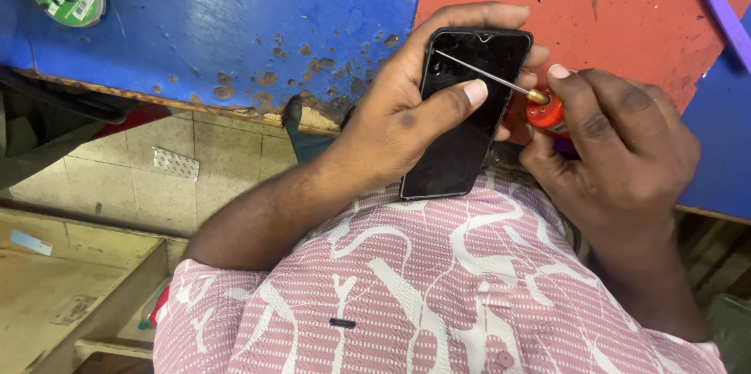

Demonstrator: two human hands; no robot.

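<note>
Single view only, so you get no overlap with a second camera. It sits on your head and looks steeply down over your chest; your patterned shirt (438, 288) fills the bottom of frame. Close range: your hands and the phone (465, 116) take up the centre. The blue and red bench top (235, 22) runs along the top edge, tiled floor (195, 163) lower left. Camera seems tilted slightly, hard to say from one frame.

Left hand (407, 120) curled, thumb laid flat across — right hand (618, 155) clenched, fingers (567, 84) pinched, forearms converging.
</note>
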